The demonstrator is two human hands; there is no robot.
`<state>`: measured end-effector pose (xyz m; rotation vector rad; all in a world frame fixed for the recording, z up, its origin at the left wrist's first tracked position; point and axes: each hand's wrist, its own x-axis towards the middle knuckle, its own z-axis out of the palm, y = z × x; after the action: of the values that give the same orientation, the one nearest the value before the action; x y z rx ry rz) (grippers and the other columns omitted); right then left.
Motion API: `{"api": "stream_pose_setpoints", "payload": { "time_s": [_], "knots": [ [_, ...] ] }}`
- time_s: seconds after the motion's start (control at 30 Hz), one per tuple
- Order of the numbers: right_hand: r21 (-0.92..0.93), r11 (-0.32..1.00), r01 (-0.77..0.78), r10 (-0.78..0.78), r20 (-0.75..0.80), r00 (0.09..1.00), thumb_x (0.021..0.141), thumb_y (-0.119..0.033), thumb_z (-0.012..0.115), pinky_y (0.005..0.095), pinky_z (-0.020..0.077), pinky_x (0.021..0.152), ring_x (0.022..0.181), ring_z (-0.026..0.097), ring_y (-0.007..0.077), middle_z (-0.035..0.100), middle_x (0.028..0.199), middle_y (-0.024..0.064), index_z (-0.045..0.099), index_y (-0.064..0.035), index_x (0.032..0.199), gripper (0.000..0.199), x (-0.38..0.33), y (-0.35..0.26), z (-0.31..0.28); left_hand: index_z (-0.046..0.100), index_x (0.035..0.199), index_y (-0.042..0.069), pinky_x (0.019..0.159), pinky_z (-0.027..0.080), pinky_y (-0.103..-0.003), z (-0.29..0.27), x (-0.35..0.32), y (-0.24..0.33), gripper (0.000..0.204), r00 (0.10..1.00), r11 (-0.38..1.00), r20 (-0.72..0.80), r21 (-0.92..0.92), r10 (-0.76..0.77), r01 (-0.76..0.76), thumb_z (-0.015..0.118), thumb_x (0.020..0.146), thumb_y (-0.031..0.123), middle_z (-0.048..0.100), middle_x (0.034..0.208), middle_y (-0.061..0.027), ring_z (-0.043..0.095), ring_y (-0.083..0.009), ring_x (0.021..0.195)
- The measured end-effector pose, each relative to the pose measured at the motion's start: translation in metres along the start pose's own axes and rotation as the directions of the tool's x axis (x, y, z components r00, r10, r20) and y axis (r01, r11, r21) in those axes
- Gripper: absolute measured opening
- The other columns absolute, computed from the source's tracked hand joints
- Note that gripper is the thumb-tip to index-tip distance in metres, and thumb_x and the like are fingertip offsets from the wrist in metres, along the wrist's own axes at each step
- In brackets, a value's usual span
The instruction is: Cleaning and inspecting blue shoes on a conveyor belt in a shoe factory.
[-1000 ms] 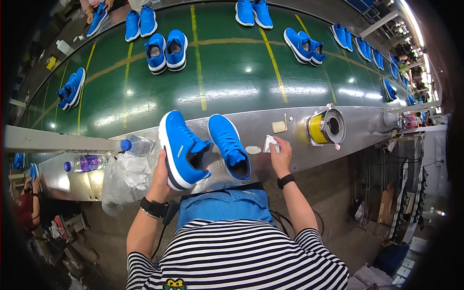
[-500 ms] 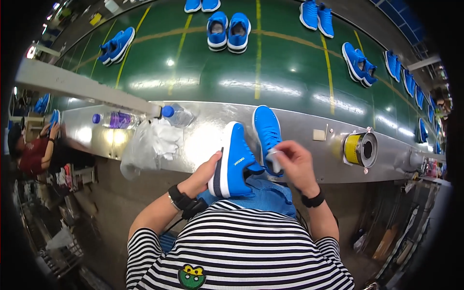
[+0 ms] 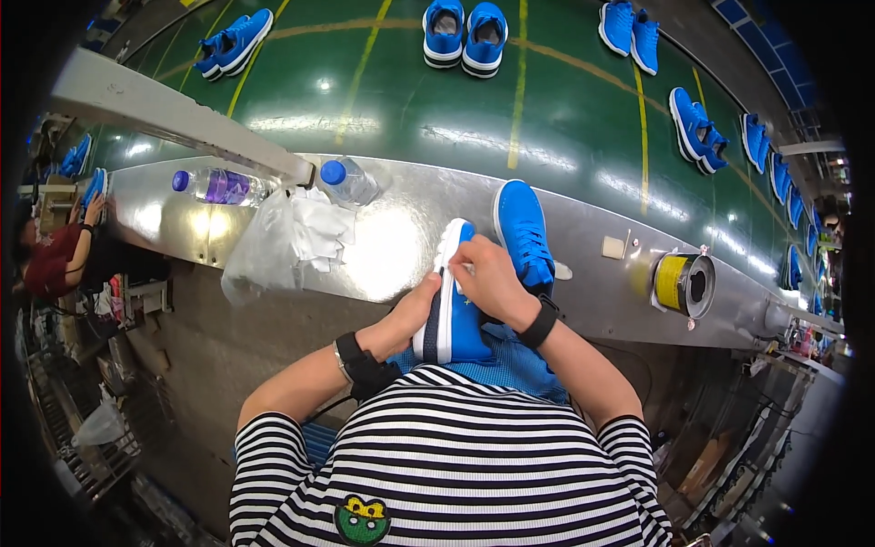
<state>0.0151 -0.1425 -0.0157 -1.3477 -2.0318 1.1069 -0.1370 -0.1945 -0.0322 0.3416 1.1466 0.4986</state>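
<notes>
While tipped sideways, blue shoe [image 3: 453, 305] between left hand [image 3: 412, 314] and right hand [image 3: 489, 278]

Both forearms reach forward from the striped sleeves, elbows bent. The left hand [image 3: 415, 310] cups the shoe [image 3: 453, 301] from its left side; the right hand [image 3: 488, 278] curls over its top, fingers pinched.

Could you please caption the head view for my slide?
Left hand holds blue sneaker on edge, right hand at its sole; second sneaker on metal counter.

A wide green conveyor belt [image 3: 383, 100] with yellow lines shines under overhead light. A steel counter [image 3: 401, 237] runs along its near edge. Below lies a dim concrete floor [image 3: 210, 365].
</notes>
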Motion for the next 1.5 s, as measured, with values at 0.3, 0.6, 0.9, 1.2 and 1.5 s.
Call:
{"api": "stream_pose_setpoints", "payload": {
  "time_s": [0.3, 0.6, 0.9, 1.2, 1.5],
  "knots": [
    [0.091, 0.995, -0.043, 0.029, 0.146, 0.989, 0.075, -0.007, 0.060, 0.0378, 0.0351, 0.065, 0.072, 0.047, 0.0292, 0.047, 0.072, 0.0115, 0.058, -0.0052, 0.071, 0.005, -0.035, -0.040, 0.007, 0.044, 0.124, 0.000, 0.085, 0.048, -0.030, -0.018, -0.002, -0.001, 0.049, 1.000, 0.999, -0.008, -0.053, 0.002, -0.003, 0.029, 0.098, 0.038, 0.057, 0.115, -0.0141, 0.058, -0.0189, 0.099],
    [0.203, 0.977, 0.061, -0.011, -0.241, 0.971, 0.075, 0.004, 0.064, 0.0235, 0.0428, 0.068, 0.076, 0.053, 0.0135, 0.055, 0.085, 0.0068, 0.062, -0.0008, 0.084, 0.010, -0.053, -0.085, -0.060, 0.045, 0.125, 0.003, 0.087, 0.049, -0.039, -0.018, -0.003, 0.060, 0.049, 0.990, 0.905, 0.099, -0.422, 0.104, -0.052, 0.034, 0.096, 0.040, 0.058, 0.116, -0.0140, 0.059, -0.0264, 0.101],
    [-0.023, 0.945, 0.326, -0.290, -0.521, 0.803, 0.072, 0.006, 0.065, 0.0281, 0.0434, 0.060, 0.070, 0.054, 0.0207, 0.054, 0.079, 0.0087, 0.063, -0.0036, 0.087, 0.018, -0.036, -0.099, -0.032, 0.042, 0.128, 0.005, 0.093, 0.044, -0.045, 0.001, -0.006, 0.072, 0.057, 0.951, 0.858, 0.269, -0.513, 0.151, 0.009, 0.033, 0.093, 0.048, 0.051, 0.125, -0.0164, 0.054, -0.0310, 0.110],
    [-0.083, 0.943, -0.321, 0.142, -0.774, 0.617, 0.084, -0.006, 0.055, 0.0306, 0.0443, 0.066, 0.077, 0.056, 0.0230, 0.056, 0.085, 0.0106, 0.060, -0.0042, 0.094, 0.012, -0.081, 0.046, -0.107, 0.042, 0.128, 0.003, 0.082, 0.050, -0.050, -0.021, 0.015, 0.066, 0.063, 0.871, 0.744, 0.437, -0.654, 0.224, 0.137, 0.031, 0.091, 0.052, 0.055, 0.116, -0.0208, 0.057, -0.0374, 0.100],
    [-0.178, 0.983, -0.040, 0.005, -0.190, 0.982, 0.071, -0.010, 0.066, 0.0426, 0.0390, 0.087, 0.093, 0.054, 0.0308, 0.055, 0.104, 0.0129, 0.056, -0.0123, 0.115, 0.045, -0.100, 0.029, -0.081, 0.041, 0.130, 0.006, 0.094, 0.041, -0.044, -0.034, 0.073, 0.012, 0.049, 0.995, 0.986, 0.058, -0.146, -0.076, 0.083, 0.033, 0.096, 0.041, 0.050, 0.126, -0.0114, 0.052, -0.0253, 0.108]
  ]
}}
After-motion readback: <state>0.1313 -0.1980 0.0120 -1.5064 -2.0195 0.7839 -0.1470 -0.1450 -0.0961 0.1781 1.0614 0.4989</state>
